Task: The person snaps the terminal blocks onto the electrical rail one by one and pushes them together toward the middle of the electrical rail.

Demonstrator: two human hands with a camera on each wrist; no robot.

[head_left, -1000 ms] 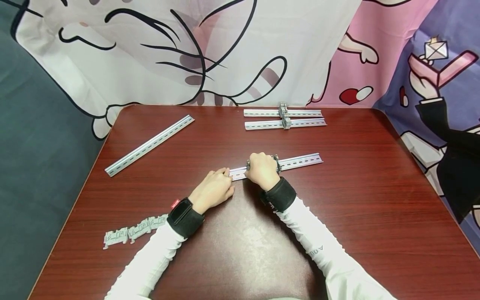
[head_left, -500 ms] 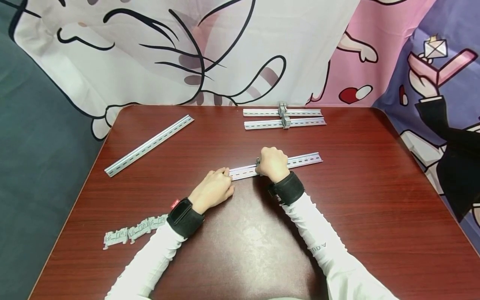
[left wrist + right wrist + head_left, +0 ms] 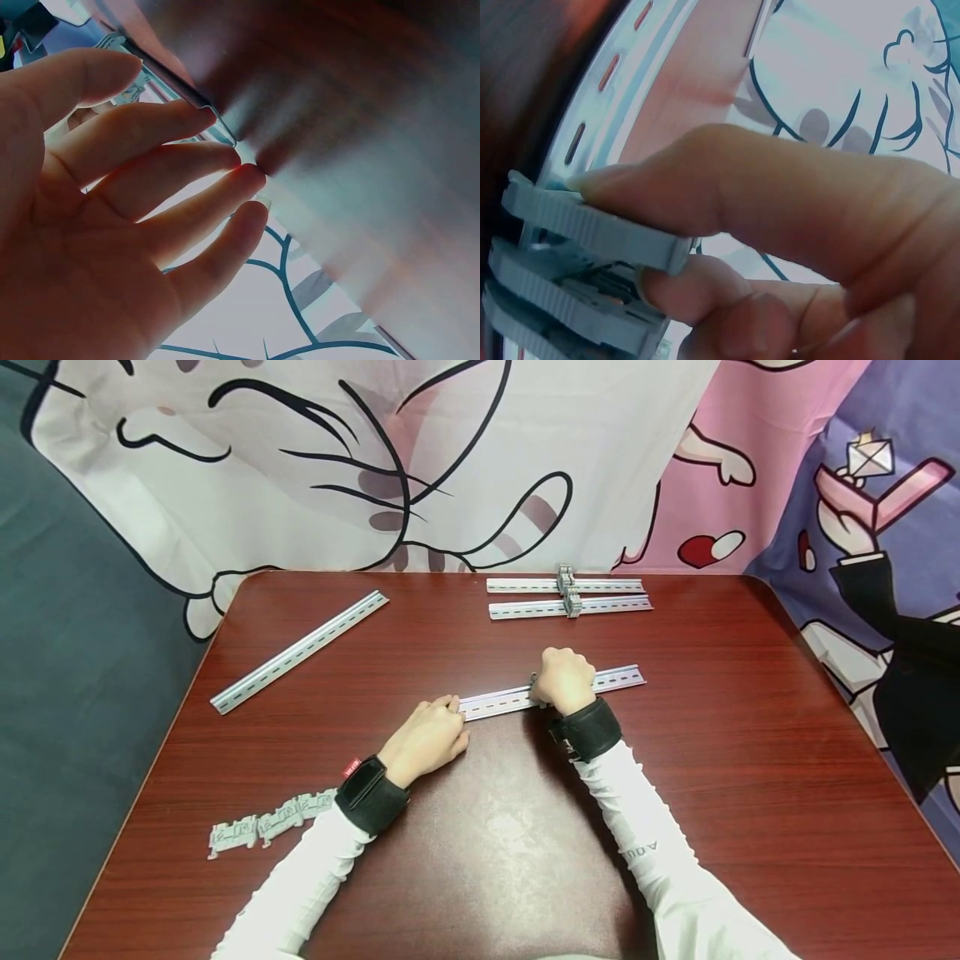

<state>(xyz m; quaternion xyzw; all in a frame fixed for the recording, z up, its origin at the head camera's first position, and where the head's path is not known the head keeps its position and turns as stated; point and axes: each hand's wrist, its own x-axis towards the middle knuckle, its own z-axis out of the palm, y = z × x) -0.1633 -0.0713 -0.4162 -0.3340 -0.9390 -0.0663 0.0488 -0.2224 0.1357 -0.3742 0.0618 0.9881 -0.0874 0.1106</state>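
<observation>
A silver slotted DIN rail (image 3: 493,703) lies across the middle of the table, rising slightly to the right. My left hand (image 3: 422,739) rests at its left end, fingers fairly straight and fingertips (image 3: 244,176) touching the end, as the left wrist view shows. My right hand (image 3: 566,679) is farther along the rail, its fingers curled. In the right wrist view it pinches grey ridged DIN rail clips (image 3: 592,229) that sit on the rail, several close together. From the head view the hand hides most of these clips; one edge shows at its left.
Two shorter-looking rails (image 3: 525,610) with grey clips at their middles lie at the back. Another bare rail (image 3: 300,652) slants at the left. Several loose grey-green clips (image 3: 279,820) lie in a row near my left forearm. A printed cloth (image 3: 480,460) hangs behind the table (image 3: 720,760).
My right hand has slid to the right along the rail, taking the clips with it. More bare rail shows between my hands. The left hand and the rail have stayed put.
</observation>
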